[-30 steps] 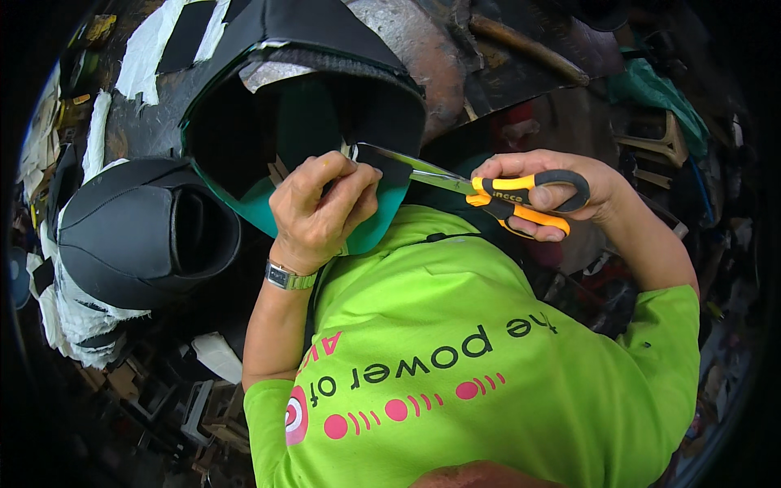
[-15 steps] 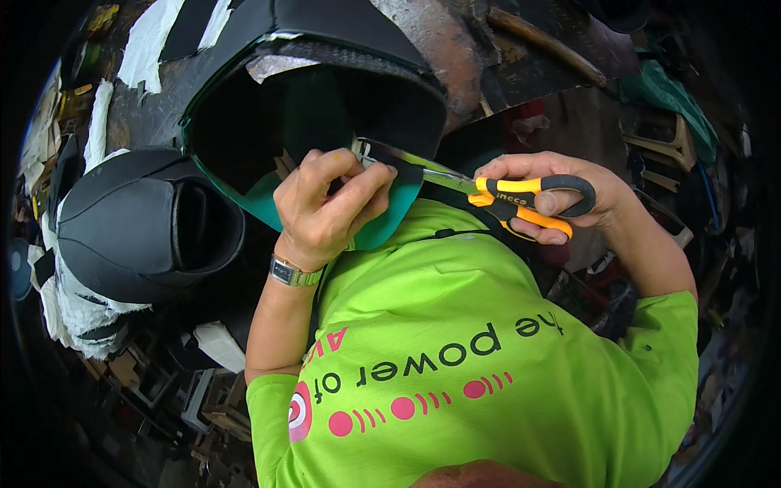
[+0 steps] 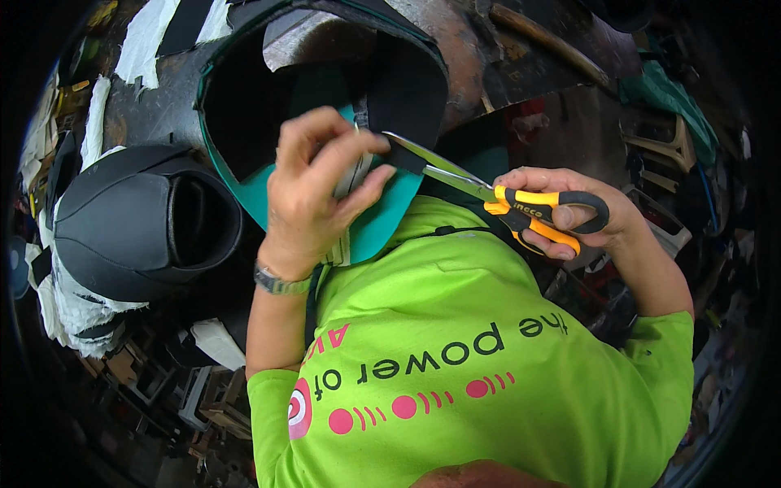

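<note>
Tipped further back since the earlier frame, the green-lined black shell (image 3: 407,93) filled the upper centre of the frame. Over it hung the left hand (image 3: 305,191), blurred, thumb and fingers parted; the right hand (image 3: 620,215) gripped orange-handled scissors (image 3: 506,202), right of centre. Aimed leftward, they could have nicked skin if either hand slipped.

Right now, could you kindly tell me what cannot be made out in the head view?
In the head view:
- Left hand: motion blurs its fingers, so whether they pinch anything is unclear.
- Scissors: the lower blade's tip is hidden at a dark strip.
- Open black-and-green piece: shadow hides much of its inside.
- Black padded piece: shadow hides the depth of its opening.
- Wristwatch: its dial is turned away and blurred.
</note>
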Available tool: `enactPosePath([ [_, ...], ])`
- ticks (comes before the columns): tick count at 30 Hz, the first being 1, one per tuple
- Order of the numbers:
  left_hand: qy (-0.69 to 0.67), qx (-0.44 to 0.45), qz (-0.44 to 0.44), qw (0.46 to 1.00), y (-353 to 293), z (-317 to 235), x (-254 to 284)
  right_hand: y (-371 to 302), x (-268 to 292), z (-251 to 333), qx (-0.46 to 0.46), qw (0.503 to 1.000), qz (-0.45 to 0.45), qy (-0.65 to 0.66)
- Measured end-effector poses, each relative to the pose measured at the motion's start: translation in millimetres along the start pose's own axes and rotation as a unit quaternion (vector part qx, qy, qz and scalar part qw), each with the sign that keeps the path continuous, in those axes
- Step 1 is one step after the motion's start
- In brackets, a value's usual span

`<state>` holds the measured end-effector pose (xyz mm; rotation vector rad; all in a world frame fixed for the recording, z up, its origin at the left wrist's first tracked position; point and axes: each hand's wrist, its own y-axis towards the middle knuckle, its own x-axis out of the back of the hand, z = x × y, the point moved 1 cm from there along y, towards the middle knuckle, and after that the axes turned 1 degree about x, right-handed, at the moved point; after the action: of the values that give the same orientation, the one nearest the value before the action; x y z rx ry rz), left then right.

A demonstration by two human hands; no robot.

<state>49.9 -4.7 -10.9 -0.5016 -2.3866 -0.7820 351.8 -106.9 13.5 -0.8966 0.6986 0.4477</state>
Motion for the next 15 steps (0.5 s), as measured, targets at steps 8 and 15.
enactPosePath([
  [8,0.036,0.031,0.053,0.997,6.6,-0.8,3.2,2.8,5.4,-2.9,0.018,0.999,0.014,0.037],
  [15,0.096,-0.005,0.055,0.994,8.7,1.1,0.8,3.7,9.4,-5.2,0.030,0.999,0.031,0.001],
])
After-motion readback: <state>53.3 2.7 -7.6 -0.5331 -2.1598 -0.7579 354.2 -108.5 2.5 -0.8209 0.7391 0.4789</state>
